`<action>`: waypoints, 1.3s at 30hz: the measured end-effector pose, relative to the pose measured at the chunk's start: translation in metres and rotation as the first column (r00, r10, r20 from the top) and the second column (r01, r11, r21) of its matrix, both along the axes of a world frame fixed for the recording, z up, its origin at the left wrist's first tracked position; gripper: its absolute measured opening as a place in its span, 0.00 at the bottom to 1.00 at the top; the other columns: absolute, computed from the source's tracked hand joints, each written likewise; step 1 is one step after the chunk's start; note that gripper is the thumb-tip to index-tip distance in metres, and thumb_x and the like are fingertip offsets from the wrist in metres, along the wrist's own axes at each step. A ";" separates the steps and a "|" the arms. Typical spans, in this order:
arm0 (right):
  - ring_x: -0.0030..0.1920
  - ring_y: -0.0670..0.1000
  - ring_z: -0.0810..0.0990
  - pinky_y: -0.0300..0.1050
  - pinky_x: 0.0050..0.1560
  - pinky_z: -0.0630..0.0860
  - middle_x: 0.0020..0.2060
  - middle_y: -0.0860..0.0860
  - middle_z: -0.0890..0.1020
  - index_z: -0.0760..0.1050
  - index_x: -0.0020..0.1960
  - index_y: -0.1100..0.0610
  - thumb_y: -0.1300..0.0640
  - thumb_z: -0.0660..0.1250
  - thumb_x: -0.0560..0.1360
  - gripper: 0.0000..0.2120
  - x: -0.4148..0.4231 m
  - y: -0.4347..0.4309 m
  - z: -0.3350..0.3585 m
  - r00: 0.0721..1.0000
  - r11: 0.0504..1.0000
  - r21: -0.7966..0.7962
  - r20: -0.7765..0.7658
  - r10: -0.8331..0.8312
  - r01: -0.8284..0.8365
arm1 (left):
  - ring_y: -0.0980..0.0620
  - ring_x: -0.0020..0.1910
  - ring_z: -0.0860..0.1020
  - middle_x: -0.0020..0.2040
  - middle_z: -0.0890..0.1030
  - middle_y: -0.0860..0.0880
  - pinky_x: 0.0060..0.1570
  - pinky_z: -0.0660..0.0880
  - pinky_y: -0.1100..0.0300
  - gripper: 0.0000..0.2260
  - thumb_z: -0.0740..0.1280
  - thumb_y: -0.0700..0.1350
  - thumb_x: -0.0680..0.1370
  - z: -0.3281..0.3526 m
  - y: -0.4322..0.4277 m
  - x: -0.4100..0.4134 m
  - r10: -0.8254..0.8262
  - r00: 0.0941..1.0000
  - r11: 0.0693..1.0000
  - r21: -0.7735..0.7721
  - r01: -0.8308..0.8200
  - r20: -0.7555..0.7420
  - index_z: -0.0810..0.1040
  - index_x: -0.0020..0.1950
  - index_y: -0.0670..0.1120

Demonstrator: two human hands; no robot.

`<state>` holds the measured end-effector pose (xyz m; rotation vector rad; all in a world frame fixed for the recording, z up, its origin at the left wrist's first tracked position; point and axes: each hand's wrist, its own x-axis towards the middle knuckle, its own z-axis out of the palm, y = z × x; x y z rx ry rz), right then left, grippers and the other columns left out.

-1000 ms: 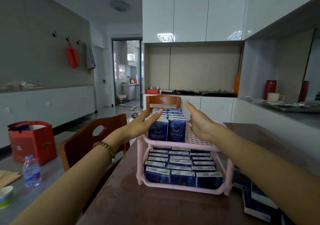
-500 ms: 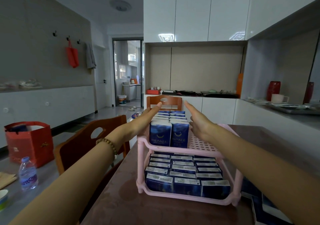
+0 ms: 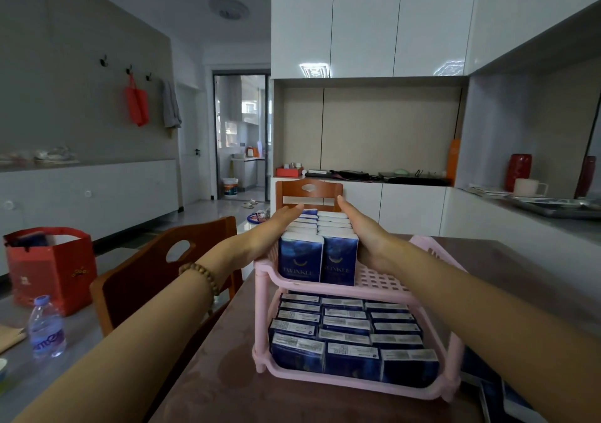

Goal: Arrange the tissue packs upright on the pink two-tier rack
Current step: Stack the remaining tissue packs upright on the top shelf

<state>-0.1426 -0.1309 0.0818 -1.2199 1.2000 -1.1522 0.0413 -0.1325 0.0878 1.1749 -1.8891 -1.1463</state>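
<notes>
The pink two-tier rack [image 3: 379, 284] stands on a brown table. Two rows of dark blue tissue packs [image 3: 317, 260] stand upright on the left part of its top tier. My left hand [image 3: 265, 234] lies flat against the left side of these rows. Against their right side my right hand [image 3: 366, 237] is also pressed flat, fingers straight. The right part of the top tier is bare lattice. The lower tier holds several rows of upright packs [image 3: 348, 335].
More blue packs [image 3: 491, 393] lie on the table [image 3: 227, 390] right of the rack. A wooden chair [image 3: 156, 276] stands at the left, another [image 3: 309, 191] behind the rack. A water bottle [image 3: 45, 328] and a red bag [image 3: 48, 266] sit on a grey table to the left.
Both hands have closed in from hovering apart and now touch the sides of the top-tier rows. The view has moved nearer the rack.
</notes>
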 end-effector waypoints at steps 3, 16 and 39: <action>0.62 0.55 0.76 0.56 0.70 0.64 0.61 0.54 0.79 0.73 0.62 0.51 0.33 0.57 0.73 0.28 -0.002 0.001 0.002 1.000 1.000 -0.019 -0.007 -0.003 0.003 | 0.45 0.67 0.71 0.71 0.69 0.45 0.70 0.64 0.45 0.29 0.52 0.64 0.77 0.001 0.005 0.001 0.006 1.000 1.000 0.002 -0.006 0.005 0.62 0.73 0.49; 0.74 0.52 0.58 0.52 0.71 0.55 0.75 0.50 0.58 0.53 0.75 0.49 0.38 0.46 0.79 0.28 -0.022 0.066 0.024 0.856 0.959 -0.280 -0.504 -0.115 -0.036 | 0.47 0.76 0.54 0.78 0.55 0.48 0.73 0.52 0.48 0.28 0.50 0.61 0.80 0.019 0.060 -0.015 0.194 0.942 0.891 -0.452 -0.051 0.276 0.51 0.77 0.50; 0.71 0.45 0.59 0.39 0.69 0.57 0.69 0.41 0.60 0.56 0.73 0.45 0.37 0.56 0.74 0.30 -0.243 0.251 -0.104 0.625 0.994 -0.014 -0.776 -0.080 0.110 | 0.51 0.76 0.53 0.76 0.60 0.50 0.73 0.47 0.60 0.25 0.57 0.55 0.80 -0.106 0.167 -0.219 -0.132 0.816 0.529 -0.656 0.538 0.562 0.60 0.75 0.48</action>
